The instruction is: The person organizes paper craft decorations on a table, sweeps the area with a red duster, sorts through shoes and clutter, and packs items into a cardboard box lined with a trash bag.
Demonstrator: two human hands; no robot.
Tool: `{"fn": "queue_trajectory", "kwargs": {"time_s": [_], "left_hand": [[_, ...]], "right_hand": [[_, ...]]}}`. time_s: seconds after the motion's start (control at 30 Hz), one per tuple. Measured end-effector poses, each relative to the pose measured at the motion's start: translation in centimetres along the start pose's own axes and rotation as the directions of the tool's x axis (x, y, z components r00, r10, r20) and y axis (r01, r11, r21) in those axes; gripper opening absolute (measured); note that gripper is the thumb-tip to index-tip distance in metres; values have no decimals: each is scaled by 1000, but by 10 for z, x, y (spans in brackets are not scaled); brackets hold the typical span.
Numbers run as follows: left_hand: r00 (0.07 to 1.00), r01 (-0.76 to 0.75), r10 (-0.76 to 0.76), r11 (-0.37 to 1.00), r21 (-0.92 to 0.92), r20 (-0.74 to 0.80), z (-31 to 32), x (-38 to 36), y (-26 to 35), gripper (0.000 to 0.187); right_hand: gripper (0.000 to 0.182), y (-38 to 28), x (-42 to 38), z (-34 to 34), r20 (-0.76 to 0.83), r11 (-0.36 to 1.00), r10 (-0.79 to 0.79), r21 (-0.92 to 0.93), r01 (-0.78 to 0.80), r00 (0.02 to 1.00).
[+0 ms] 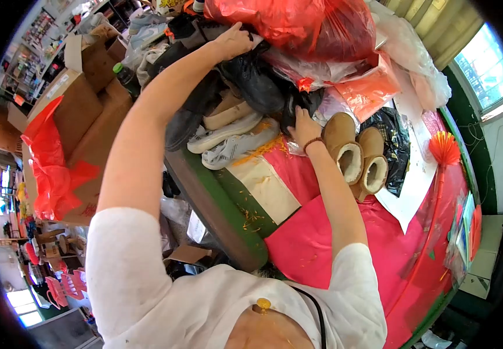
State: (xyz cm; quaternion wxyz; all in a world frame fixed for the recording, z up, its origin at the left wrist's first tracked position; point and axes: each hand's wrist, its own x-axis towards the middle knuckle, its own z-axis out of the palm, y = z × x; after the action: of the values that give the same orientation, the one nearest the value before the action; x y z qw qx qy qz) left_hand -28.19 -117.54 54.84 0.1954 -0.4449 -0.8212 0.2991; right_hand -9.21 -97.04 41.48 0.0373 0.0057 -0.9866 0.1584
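Note:
My left hand [234,42] reaches into the far pile with bent fingers closed around the top of a black shoe [254,87]; its fingertips are partly hidden. My right hand [305,127] grips a smaller glossy black shoe [290,109] at the pile's right edge. In front of my hands lie a grey knit sneaker [237,145] and a whitish shoe [219,135], both on their sides. More dark shoes [183,125] crowd beneath my left forearm. To the right of my right hand stands a pair of tan fleece-lined boots [349,151].
A red plastic bag [303,26] bulges over the pile's back. Left of the table is a large cardboard box [65,139] with a torn red bag on it. A pink cloth [321,238] covers much of the green table. A red fan-topped stick [442,148] lies at right.

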Motion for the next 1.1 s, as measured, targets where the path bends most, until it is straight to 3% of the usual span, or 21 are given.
{"fn": "queue_trajectory", "kwargs": {"time_s": [0.07,0.13,0.2,0.23,0.3,0.4,0.47,0.53,0.6,0.67,0.7,0.73,0.77,0.8,0.87,0.9,0.93,1.0,1.03,1.1], "left_hand": [[988,-133,136,990,-41,72,-32,-23,-3,26],[989,-145,145,988,-52,9,-65,-46,0,28],[996,-87,84,974,-209,-24,-120,-74,8,27],[992,-108,92,977,-186,-91,-143,-90,13,22],[998,-31,17,966,-258,-56,-186,-123,24,22],[990,138,-127,898,-417,54,-221,-163,58,23],[965,261,-223,772,-579,137,-225,-186,84,24],[924,382,-258,618,-687,281,-224,-204,127,21],[923,372,-267,423,-826,278,-179,-213,192,20],[862,436,-390,249,-865,323,-159,-219,255,24],[796,513,-424,96,-853,431,-155,-213,265,32],[721,574,-434,-61,-816,540,-148,-208,267,40],[673,622,-435,-105,-776,598,-157,-208,265,51],[662,602,-534,-40,-798,526,-171,-212,272,57],[778,572,-458,236,-786,429,-205,-224,288,61],[779,610,-429,352,-710,457,-222,-223,298,64],[782,606,-425,349,-715,455,-232,-222,301,64],[836,546,-364,475,-690,411,-247,-220,303,66],[820,572,-268,421,-704,506,-250,-216,303,67],[818,574,-275,430,-697,505,-248,-212,306,67]], "right_hand": [[38,7,13,9,-19,999,-33,4,33,999],[31,17,23,18,-46,991,-121,-58,119,992],[37,20,22,-3,33,1000,12,-28,-11,999],[38,16,13,-29,-53,998,-58,2,59,997],[37,2,-20,-75,-237,966,-216,86,242,947],[36,-42,-103,-138,-134,905,-182,364,219,974],[37,-58,-161,-162,-56,881,-187,432,192,981],[37,-59,-208,-144,4,812,-252,546,209,968],[34,-70,-239,-104,-45,833,-342,448,325,939],[30,-74,-264,-57,9,830,-459,362,425,889],[27,-81,-279,-51,59,890,-404,255,377,913],[27,-80,-290,-44,75,889,-408,262,376,910],[27,-78,-298,-37,63,903,-383,238,359,922],[26,-77,-304,-36,43,915,-362,207,346,931],[27,-76,-316,-43,26,907,-369,229,354,929],[27,-77,-319,-47,-33,885,-368,295,361,929],[27,-77,-321,-49,-94,857,-362,356,371,927],[29,-71,-319,-41,-151,836,-359,388,389,921],[31,-67,-320,-37,-197,810,-364,416,414,910],[33,-63,-322,-32,-266,783,-386,412,466,883]]}}
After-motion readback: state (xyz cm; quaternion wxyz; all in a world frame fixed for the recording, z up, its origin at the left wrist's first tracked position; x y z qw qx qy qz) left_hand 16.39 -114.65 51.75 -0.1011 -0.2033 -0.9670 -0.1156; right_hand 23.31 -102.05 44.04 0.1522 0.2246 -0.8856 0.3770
